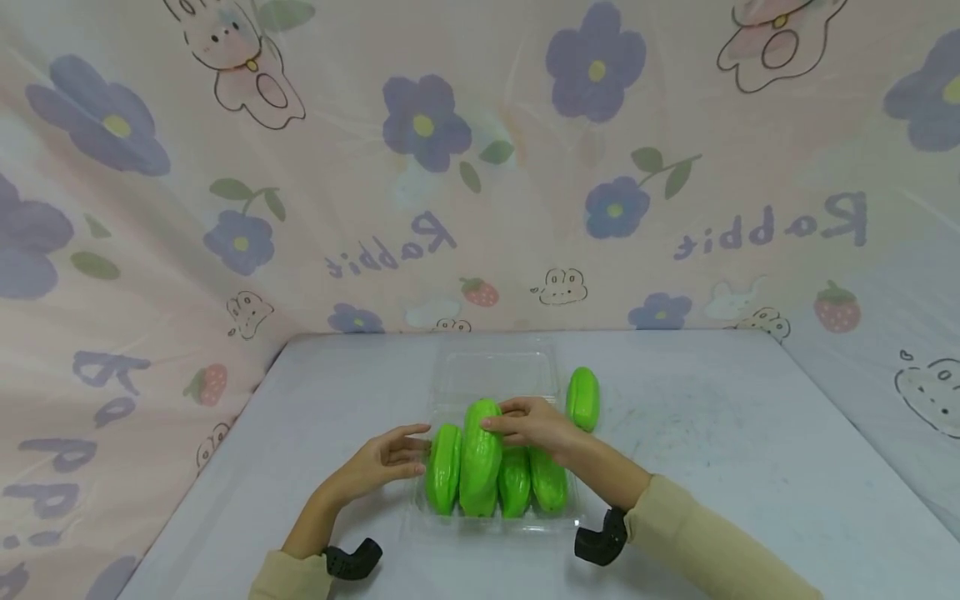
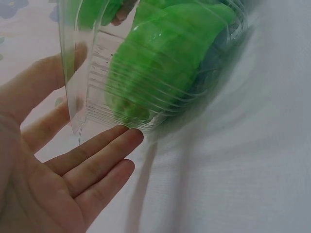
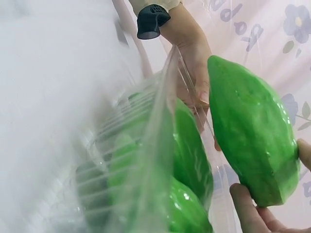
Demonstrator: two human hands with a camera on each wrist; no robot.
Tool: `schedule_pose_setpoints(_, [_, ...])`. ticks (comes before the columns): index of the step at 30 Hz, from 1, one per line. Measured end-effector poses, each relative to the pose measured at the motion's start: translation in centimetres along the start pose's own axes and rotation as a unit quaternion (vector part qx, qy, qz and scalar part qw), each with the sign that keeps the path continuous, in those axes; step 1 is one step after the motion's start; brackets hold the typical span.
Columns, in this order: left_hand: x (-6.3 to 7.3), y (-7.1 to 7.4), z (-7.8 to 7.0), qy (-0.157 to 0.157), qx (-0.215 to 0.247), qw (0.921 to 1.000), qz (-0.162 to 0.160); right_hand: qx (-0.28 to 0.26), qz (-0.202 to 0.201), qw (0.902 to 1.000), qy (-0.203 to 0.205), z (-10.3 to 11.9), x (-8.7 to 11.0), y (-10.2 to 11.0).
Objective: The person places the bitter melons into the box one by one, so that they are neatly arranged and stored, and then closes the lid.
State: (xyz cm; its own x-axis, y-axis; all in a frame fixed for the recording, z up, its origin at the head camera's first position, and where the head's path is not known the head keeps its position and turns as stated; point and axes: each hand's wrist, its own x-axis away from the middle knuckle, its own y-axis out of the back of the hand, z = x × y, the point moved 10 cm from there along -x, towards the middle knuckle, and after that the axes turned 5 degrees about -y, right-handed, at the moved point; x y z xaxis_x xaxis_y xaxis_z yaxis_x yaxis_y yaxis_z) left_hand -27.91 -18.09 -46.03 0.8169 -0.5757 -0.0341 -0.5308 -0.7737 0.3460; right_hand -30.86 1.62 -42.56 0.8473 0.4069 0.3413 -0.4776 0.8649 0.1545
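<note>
A clear plastic clamshell box (image 1: 495,527) lies with its lid (image 1: 495,375) folded back. Pinched between the thumb and fingers of my right hand (image 1: 543,429) is a glossy green papaya-like fruit (image 1: 480,462), raised over the box with its upper end tilted up. The right wrist view shows that fruit (image 3: 252,131) outside the box wall, its tip gripped by fingertips. Several similar fruits (image 1: 443,471) sit side by side in the box. At the box's left side, my left hand (image 1: 378,462) has its fingers extended, fingertips right at the ribbed wall (image 2: 160,92).
One more green fruit (image 1: 583,398) lies on the white table (image 1: 697,433), right of the lid. Black devices (image 1: 352,560) are worn at both wrists. A printed curtain (image 1: 510,183) hangs behind and along the table's sides.
</note>
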Motion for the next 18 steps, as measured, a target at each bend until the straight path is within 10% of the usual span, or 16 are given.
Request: schedule_pose_setpoints(18, [0.0,-0.1,0.1,0.001,0.008,1.0000,0.000,-0.022,-0.023,0.9993,-0.017,-0.6,-1.3,-1.8])
